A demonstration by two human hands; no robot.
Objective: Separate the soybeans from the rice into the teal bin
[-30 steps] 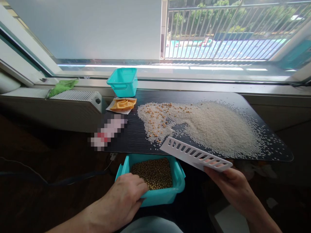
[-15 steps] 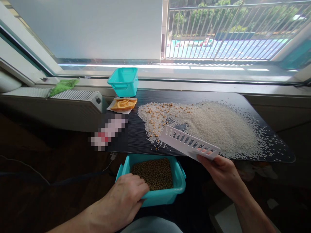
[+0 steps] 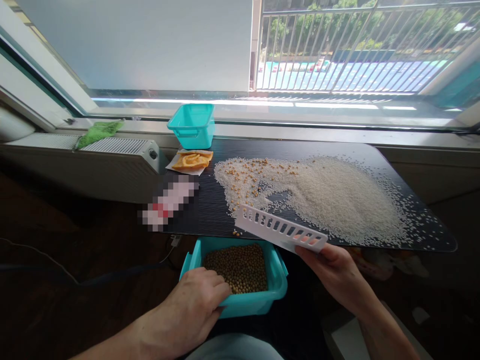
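Two bare hands are busy here; think of a clock on the middle of the view, with the person at 6. At 4 o'clock, the right hand [image 3: 328, 265] holds one end of a white strip [image 3: 275, 236] with a row of holes, pinched between thumb and fingers. Half a second ago the strip was a bit higher up; now it has slid toward 8 o'clock. I cannot tell if its bottom touches the black surface [image 3: 212, 215].

A few yellow beans [image 3: 236, 233] are now right by the near edge, closer to the person than a second ago. So the strip seems to be dragging them along, a few at a time. Lots more yellow beans are on the rice [image 3: 348, 205] toward 12 o'clock from the strip, so most of them look not yet moved.

At 7 o'clock the left hand [image 3: 204, 295] stays put, with its fingers curled over the rim of a blue-green bin [image 3: 251, 306]. That bin is at 6 o'clock, just below the near edge, with brown beans [image 3: 240, 267] inside.
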